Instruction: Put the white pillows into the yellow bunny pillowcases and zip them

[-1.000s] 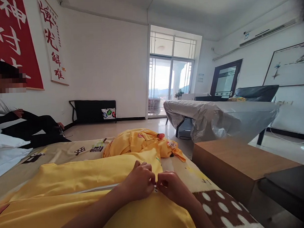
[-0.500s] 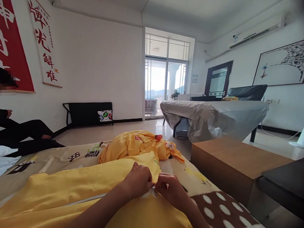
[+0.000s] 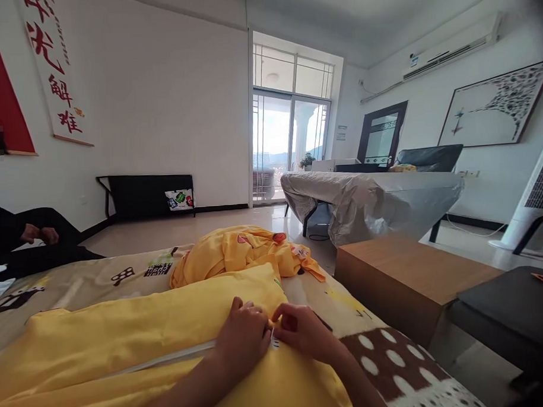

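Observation:
A yellow fabric cover [image 3: 142,321] lies spread in front of me, with a long, narrow white strip [image 3: 165,357] running along a slit in it. Near the right end of that slit, my left hand [image 3: 244,335] is closed on the cloth, knuckles up. Right beside it, my right hand [image 3: 305,333] pinches the cover between thumb and forefinger. The fingertips of both hands almost meet. What exactly sits between them, perhaps a zip end, is too small to make out. A small white printed patch shows just under the right fingertips.
Behind the cover, a crumpled orange-yellow printed cloth [image 3: 228,252] lies on a patterned blanket [image 3: 375,366]. To the right stand a wooden box-like table [image 3: 416,267], a dark seat [image 3: 507,314] and a plastic-covered table [image 3: 364,200]. A person in black [image 3: 36,235] sits at the left.
My view has turned slightly right and down. Both hands stay at the same spot on the cover, shifting only a little. The person at the left has brought their hands together.

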Available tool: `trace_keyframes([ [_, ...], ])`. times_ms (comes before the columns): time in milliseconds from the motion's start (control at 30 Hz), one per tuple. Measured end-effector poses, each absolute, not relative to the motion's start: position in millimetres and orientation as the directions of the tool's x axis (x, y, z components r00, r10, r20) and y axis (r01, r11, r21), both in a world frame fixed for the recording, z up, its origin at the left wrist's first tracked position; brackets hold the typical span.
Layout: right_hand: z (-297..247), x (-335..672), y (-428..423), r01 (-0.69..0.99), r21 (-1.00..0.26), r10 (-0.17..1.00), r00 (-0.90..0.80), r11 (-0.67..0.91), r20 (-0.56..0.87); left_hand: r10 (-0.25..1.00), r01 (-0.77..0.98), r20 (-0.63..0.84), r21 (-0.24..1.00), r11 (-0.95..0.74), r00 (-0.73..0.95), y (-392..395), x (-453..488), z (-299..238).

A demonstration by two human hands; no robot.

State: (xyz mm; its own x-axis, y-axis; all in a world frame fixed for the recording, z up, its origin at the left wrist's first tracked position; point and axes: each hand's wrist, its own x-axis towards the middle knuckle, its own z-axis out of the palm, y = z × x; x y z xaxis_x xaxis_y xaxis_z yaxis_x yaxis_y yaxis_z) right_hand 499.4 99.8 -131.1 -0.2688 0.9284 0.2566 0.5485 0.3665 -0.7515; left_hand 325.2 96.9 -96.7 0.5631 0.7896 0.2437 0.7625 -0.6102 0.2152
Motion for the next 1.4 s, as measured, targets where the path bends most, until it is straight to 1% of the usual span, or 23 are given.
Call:
trace_keyframes([
  [100,-132.1,500.2,100.8,0.615,-0.706,0.934,-0.279,0.351,0.221,0.777,0.755,0.256,0.201,-0.624,0.575,95.9,326.2,-98.4],
  [200,-132.7,500.4,101.6,0.609,-0.706,0.930,-0.280,0.363,0.237,0.757,0.759,0.251,0.111,-0.641,0.603,94.3,327.1,-101.4],
  [367,-130.6,503.8,101.8,0.448,-0.822,0.930,-0.268,0.353,0.253,0.660,0.722,0.339,-0.093,-0.686,0.670,91.0,326.5,-107.6],
  [433,-129.9,504.9,102.1,0.392,-0.854,0.931,-0.269,0.341,0.248,0.644,0.716,0.351,-0.131,-0.685,0.680,89.7,326.0,-108.5],
  [500,-129.7,505.1,102.6,0.367,-0.869,0.932,-0.272,0.331,0.241,0.654,0.729,0.351,-0.144,-0.670,0.670,88.9,326.0,-108.8],
  [600,-130.1,504.6,103.4,0.369,-0.864,0.928,-0.274,0.342,0.251,0.676,0.757,0.367,-0.144,-0.637,0.639,89.0,326.6,-110.2],
  [733,-129.2,504.9,103.2,0.399,-0.838,0.918,-0.287,0.373,0.272,0.716,0.788,0.357,-0.111,-0.605,0.600,89.3,327.3,-110.8],
  [833,-127.0,505.7,102.0,0.415,-0.819,0.909,-0.308,0.396,0.283,0.740,0.798,0.312,-0.123,-0.590,0.596,86.4,328.3,-102.3],
  [967,-124.5,505.3,100.5,0.403,-0.785,0.874,-0.336,0.470,0.351,0.775,0.811,0.242,-0.138,-0.568,0.584,78.3,332.0,-76.9],
  [1100,-124.7,504.6,100.9,0.345,-0.805,0.859,-0.364,0.483,0.359,0.843,0.849,0.102,-0.066,-0.524,0.529,76.0,336.3,-51.2],
  [1167,-124.3,504.6,100.8,0.334,-0.805,0.854,-0.369,0.491,0.367,0.861,0.863,0.056,-0.028,-0.504,0.505,78.5,336.2,-44.7],
  [1300,-119.3,503.5,97.0,0.354,-0.798,0.851,-0.396,0.489,0.346,0.876,0.876,0.044,0.012,-0.481,0.481,82.1,330.7,-46.8],
  [1400,-114.0,499.9,91.2,0.441,-0.747,0.859,-0.367,0.498,0.356,0.872,0.872,0.073,0.042,-0.488,0.484,79.8,326.0,-53.7],
])
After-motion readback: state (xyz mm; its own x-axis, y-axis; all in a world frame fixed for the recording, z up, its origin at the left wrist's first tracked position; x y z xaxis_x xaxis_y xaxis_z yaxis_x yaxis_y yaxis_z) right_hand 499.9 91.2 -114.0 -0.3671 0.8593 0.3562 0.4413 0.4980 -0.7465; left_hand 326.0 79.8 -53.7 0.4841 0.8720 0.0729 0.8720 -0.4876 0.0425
